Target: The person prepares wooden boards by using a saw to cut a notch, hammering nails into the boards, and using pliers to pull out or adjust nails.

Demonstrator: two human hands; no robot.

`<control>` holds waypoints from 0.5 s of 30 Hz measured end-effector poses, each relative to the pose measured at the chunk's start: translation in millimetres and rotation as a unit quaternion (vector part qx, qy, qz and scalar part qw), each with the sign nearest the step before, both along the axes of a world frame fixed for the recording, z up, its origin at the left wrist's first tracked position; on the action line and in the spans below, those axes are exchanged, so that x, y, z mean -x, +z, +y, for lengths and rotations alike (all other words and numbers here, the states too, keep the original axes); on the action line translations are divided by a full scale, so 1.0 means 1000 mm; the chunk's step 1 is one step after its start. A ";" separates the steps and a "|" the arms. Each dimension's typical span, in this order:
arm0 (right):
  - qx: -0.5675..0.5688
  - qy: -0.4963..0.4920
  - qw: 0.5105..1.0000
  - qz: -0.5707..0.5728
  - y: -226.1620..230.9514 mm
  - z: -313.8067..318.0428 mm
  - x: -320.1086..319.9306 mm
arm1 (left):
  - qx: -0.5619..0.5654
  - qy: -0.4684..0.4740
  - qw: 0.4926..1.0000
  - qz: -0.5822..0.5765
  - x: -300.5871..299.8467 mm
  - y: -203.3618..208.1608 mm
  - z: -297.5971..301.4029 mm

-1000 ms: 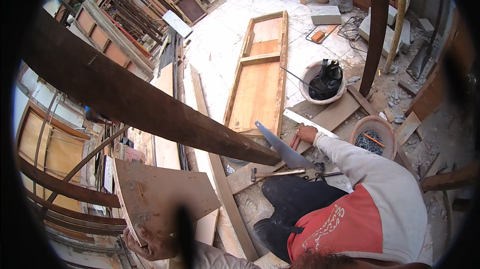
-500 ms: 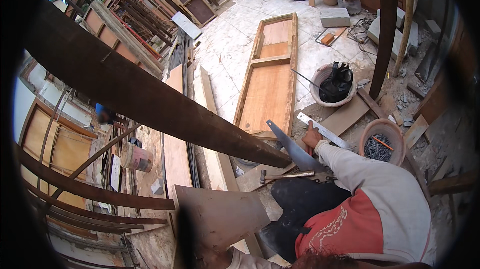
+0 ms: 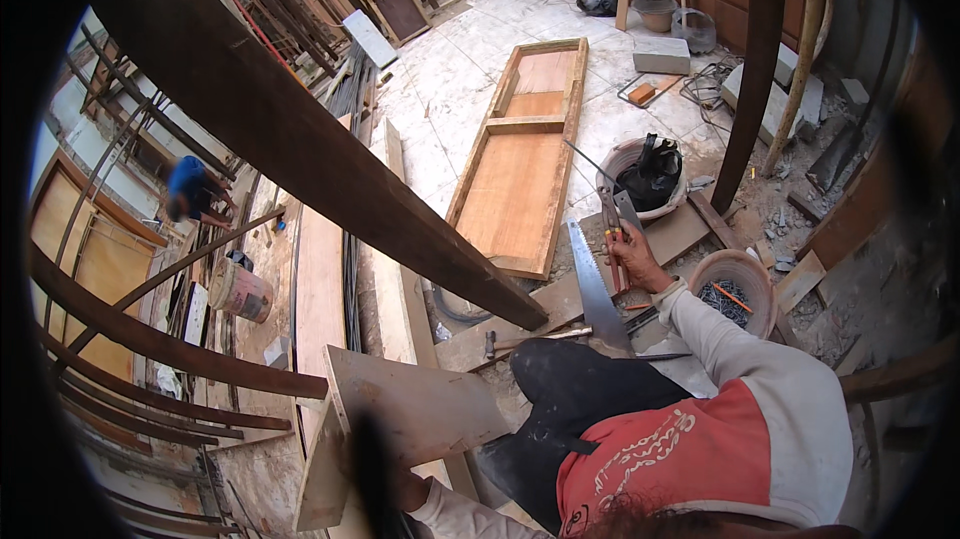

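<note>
My right hand [image 3: 632, 261] is closed around the handle of a hand saw [image 3: 598, 291], whose toothed blade slants down toward my dark trousers. Down at the lower edge, my left hand [image 3: 405, 489] grips the underside of a pale plywood board [image 3: 420, 409], held tilted in front of my knees. A hammer [image 3: 520, 340] lies on a plank between the two hands. My red and white shirt fills the lower right.
A long dark beam [image 3: 300, 139] crosses diagonally above everything. A wooden door panel [image 3: 520, 169] lies flat on the tiled floor. By my right hand stand a basin holding a black bag [image 3: 648, 175] and a bowl of nails [image 3: 735, 284]. A person in blue [image 3: 190, 189] crouches far left, near a bucket [image 3: 240, 289].
The plywood board has swung right and inward with my left hand. My right hand has shifted the saw slightly away from my body, and the view has tilted.
</note>
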State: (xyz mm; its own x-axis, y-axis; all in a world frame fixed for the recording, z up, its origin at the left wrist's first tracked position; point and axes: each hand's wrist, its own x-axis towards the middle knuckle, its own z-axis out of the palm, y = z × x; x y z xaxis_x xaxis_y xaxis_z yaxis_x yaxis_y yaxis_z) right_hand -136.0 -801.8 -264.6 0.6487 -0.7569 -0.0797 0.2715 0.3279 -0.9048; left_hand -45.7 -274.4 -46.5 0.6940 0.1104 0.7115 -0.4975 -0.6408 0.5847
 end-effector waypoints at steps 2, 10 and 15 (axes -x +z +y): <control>-0.093 0.126 0.980 -0.119 0.068 0.025 0.014 | -0.014 -0.125 0.992 0.016 -0.010 -0.019 0.034; -0.356 0.374 0.852 -0.082 0.070 0.151 0.103 | 0.253 -0.160 0.954 -0.004 0.021 0.025 -0.047; -0.059 0.564 0.823 0.035 0.128 0.166 0.100 | 0.226 -0.172 0.958 -0.036 0.016 0.012 -0.032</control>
